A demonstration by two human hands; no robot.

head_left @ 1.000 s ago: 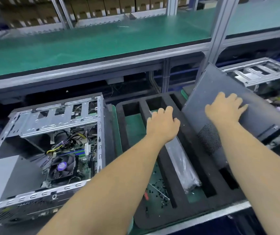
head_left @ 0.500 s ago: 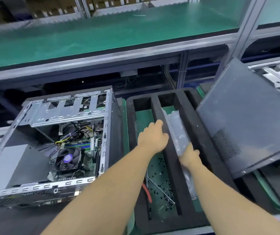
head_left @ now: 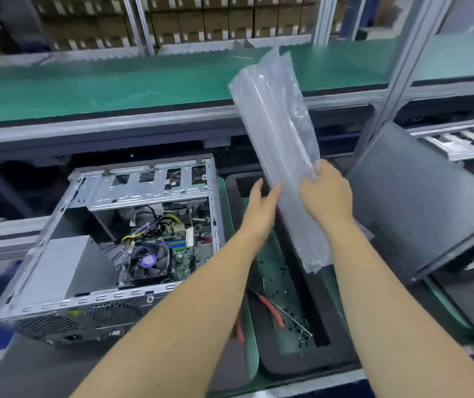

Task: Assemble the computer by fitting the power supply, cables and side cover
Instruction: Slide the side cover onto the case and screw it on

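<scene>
Two hands: right hand (head_left: 326, 193) grips one plastic bag (head_left: 280, 145); left hand (head_left: 263, 201) spread, touching it. One open case (head_left: 109, 239).

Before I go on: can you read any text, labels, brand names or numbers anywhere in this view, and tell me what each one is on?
No text is readable in this view.
Fan hub sticker inside the computer case: purple, print too blurred.
Yellow-green sticker on the case's rear panel: too small.
Pale labels on the cardboard boxes behind the shelf: blurred.
Plastic bag in the right hand, left hand touching it: no print visible.
Side cover: no marking visible.
</scene>
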